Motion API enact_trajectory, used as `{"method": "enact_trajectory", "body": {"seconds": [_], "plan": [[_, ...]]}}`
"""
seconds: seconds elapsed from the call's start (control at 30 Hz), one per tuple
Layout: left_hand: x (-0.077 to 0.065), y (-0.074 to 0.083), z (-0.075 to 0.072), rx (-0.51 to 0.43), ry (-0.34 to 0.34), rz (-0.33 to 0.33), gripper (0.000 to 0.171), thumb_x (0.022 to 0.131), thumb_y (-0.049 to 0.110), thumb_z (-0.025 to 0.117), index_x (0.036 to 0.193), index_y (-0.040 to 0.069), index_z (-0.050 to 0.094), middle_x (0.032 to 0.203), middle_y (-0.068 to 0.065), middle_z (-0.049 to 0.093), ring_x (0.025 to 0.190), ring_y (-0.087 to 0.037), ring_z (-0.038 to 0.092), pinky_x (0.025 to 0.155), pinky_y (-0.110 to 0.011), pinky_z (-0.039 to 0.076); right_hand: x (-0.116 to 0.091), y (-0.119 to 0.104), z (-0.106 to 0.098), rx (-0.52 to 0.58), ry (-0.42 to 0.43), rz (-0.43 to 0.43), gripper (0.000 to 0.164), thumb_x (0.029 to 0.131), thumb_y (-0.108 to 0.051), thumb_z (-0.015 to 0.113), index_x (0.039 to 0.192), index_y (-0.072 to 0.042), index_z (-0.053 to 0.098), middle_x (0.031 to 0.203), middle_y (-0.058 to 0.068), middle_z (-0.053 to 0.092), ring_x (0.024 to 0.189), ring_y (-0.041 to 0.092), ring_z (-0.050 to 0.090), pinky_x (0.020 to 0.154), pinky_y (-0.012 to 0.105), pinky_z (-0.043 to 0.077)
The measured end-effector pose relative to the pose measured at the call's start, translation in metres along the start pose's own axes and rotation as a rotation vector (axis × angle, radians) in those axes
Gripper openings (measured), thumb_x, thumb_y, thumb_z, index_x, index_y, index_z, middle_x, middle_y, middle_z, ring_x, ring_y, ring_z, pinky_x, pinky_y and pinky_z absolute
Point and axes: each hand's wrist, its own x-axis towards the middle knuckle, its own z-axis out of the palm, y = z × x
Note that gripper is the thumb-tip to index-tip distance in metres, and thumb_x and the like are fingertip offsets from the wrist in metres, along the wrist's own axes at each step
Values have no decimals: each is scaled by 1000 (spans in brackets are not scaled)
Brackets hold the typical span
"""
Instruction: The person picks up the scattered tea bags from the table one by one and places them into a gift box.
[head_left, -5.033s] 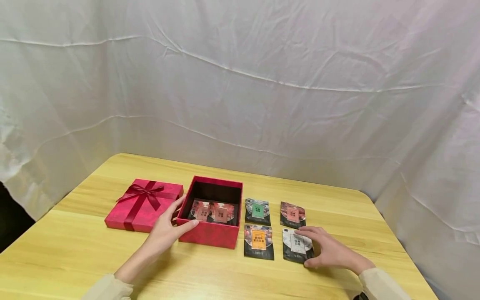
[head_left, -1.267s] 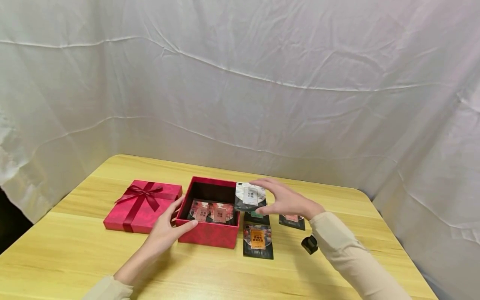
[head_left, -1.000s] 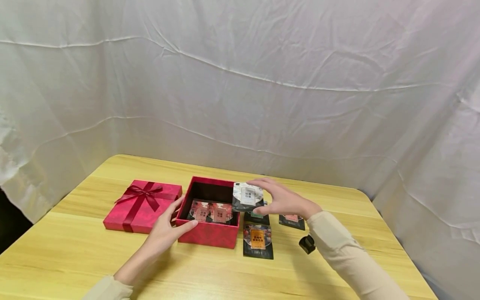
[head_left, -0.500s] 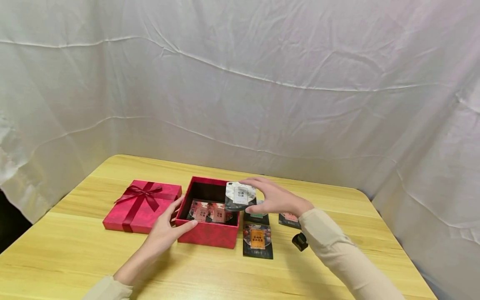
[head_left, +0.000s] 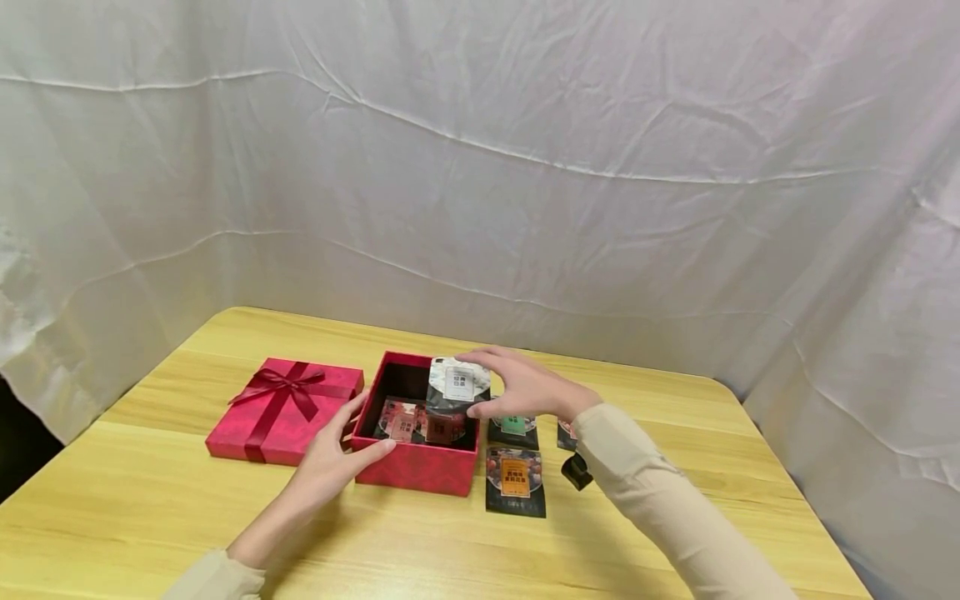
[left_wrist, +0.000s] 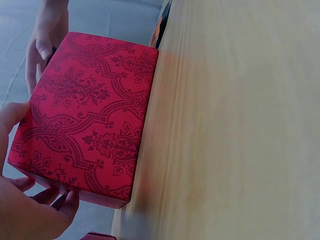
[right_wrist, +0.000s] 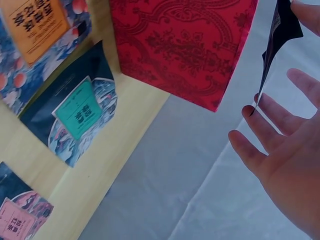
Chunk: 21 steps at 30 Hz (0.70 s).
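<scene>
My right hand (head_left: 528, 385) holds a white-and-black tea packet (head_left: 455, 398) by its top and bottom edges, thumb below and fingers above. The packet is raised over the right half of the open red gift box (head_left: 416, 468). In the right wrist view it shows nearly edge-on as a thin dark sheet (right_wrist: 272, 47). Two red-labelled tea packets (head_left: 397, 423) lie side by side inside the box, the right one partly covered by the held packet. My left hand (head_left: 335, 457) grips the box's front left corner, thumb on the front rim and fingers along the left side.
The red lid (head_left: 255, 417) with its ribbon bow lies left of the box. Right of the box are a green-labelled packet (head_left: 512, 427), an orange-labelled packet (head_left: 515, 482) and a pink-labelled packet (head_left: 566, 435) half behind my right arm. A white curtain (head_left: 480, 208) hangs behind the table.
My right hand has taken the white-and-black packet off the table and carried it left, from beside the box to over it. My left hand stays on the box.
</scene>
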Motion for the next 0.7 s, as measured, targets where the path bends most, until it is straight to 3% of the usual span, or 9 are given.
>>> {"method": "enact_trajectory", "body": {"seconds": [0.27,0.7], "plan": [[1,0,0,-27,-5,-4,82,87,23,74,153,11,27,147,-20,38,121,-35,49,87,-34,47,12,-12,1,-34,-19,-18,75,85,-42,69,150,-18,37,152,9,33,138,28,31,105,53,31],[2,1,0,-6,-2,5,80,87,22,73,153,12,28,145,-20,40,121,-36,49,87,-37,47,31,-18,10,-47,-57,-17,74,85,-38,70,150,-19,38,148,7,37,133,25,37,103,49,36]]}}
